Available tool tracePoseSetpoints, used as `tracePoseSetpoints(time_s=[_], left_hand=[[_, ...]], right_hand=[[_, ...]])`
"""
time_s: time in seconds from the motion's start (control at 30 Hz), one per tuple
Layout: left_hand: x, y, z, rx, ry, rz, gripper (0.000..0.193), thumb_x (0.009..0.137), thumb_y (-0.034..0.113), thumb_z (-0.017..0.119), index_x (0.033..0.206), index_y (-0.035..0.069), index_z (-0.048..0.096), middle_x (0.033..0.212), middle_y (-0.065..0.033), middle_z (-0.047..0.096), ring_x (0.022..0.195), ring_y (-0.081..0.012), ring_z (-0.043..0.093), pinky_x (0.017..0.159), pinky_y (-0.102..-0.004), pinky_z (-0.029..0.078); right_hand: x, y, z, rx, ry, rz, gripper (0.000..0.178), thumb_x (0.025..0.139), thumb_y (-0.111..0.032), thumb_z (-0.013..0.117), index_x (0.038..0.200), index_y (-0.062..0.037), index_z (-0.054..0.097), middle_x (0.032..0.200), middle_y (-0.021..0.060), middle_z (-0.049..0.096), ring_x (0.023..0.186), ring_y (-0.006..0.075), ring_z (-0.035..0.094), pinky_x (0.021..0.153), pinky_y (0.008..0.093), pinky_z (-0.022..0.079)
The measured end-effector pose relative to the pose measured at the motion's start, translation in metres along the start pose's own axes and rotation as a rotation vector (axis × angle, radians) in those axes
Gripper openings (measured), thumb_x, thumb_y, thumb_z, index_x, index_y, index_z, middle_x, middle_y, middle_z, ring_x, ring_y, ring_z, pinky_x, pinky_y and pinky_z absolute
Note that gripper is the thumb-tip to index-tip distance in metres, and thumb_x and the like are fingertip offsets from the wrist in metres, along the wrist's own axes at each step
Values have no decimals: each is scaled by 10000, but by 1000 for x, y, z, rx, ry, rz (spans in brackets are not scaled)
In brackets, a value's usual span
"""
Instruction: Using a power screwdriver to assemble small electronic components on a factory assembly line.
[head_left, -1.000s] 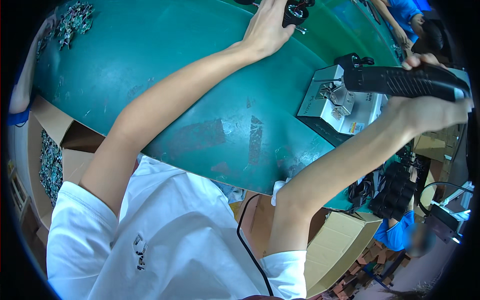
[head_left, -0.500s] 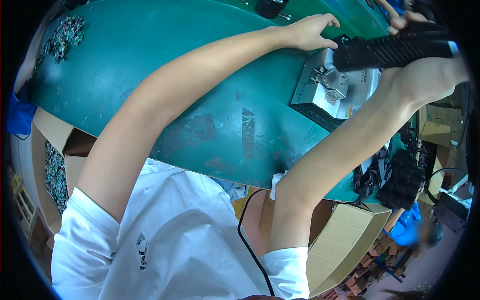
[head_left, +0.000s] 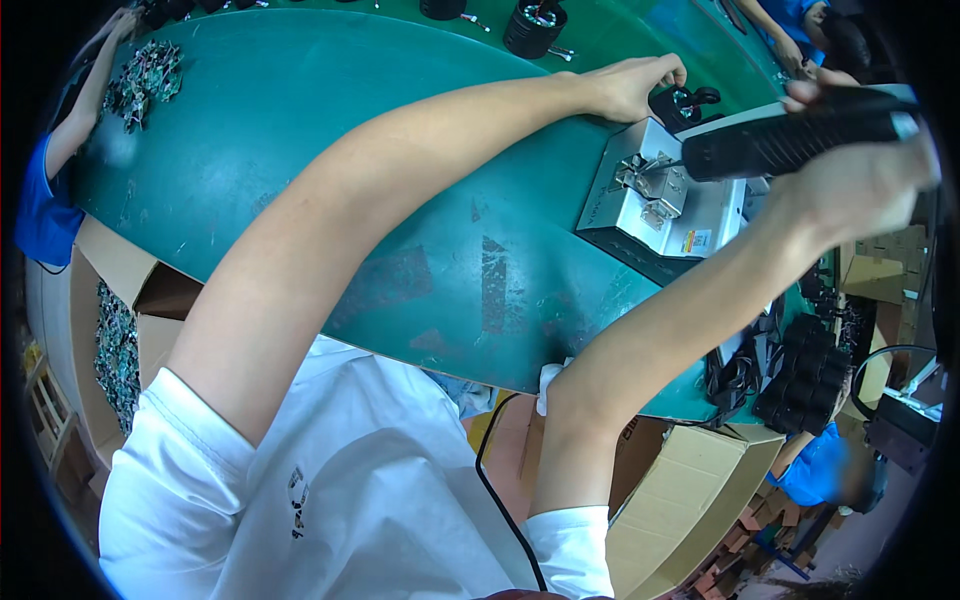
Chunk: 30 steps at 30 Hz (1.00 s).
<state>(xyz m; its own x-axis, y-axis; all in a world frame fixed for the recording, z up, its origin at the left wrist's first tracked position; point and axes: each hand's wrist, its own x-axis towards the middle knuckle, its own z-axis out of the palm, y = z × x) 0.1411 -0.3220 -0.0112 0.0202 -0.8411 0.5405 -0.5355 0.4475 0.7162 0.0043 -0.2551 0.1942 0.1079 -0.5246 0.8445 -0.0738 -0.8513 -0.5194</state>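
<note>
Black screwdriver [head_left: 760,148] lies inside the wrapped right grip [head_left: 862,182] — left grip [head_left: 628,89] half-spread beside a cylinder [head_left: 675,111].

Free room on the green tabletop [head_left: 440,230] between both forearms [head_left: 470,133], silver machine [head_left: 660,197] (boxy obstacle) at right.

We see black plastic on the driver [head_left: 790,146], its grip ribbed, and smooth silver metal on the machine [head_left: 616,212], with a shinier metal fitting [head_left: 664,190]. The cylinder [head_left: 680,116] is dark; we cannot tell plastic from metal. The table [head_left: 530,200] looks smooth and softly glossy, dull where scuffed. We also find matt cardboard on the box [head_left: 680,475], wrinkled cloth on the shirt [head_left: 375,480] and a rough, bristly heap [head_left: 145,85].
</note>
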Motion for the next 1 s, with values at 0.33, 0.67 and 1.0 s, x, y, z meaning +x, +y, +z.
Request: tracePoseSetpoints(time_s=[0.33,0.67,1.0], left_hand=[[-5,8,-5,95,-17,-90,584,801,336,816,1249,106,520,1198,-168,619,1168,-379,592,980,-459,483],[-108,77,-59,166,238,-191,568,759,200,822,1254,69,577,1185,-128,591,1102,-315,625,965,-398,523],[-142,89,-61,115,124,-168,553,774,208,799,1272,97,587,1239,-110,589,1125,-310,612,960,-408,528]], right_hand=[[-8,-20,16,304,-72,329,803,987,-653,138,972,40,543,788,212,632,624,276,588,526,343,483],[24,-21,-33,532,69,269,910,806,-867,370,873,23,553,848,223,579,751,303,581,622,347,490],[7,18,10,484,-253,115,1071,877,-862,68,910,51,628,714,191,662,560,272,648,514,337,545]])
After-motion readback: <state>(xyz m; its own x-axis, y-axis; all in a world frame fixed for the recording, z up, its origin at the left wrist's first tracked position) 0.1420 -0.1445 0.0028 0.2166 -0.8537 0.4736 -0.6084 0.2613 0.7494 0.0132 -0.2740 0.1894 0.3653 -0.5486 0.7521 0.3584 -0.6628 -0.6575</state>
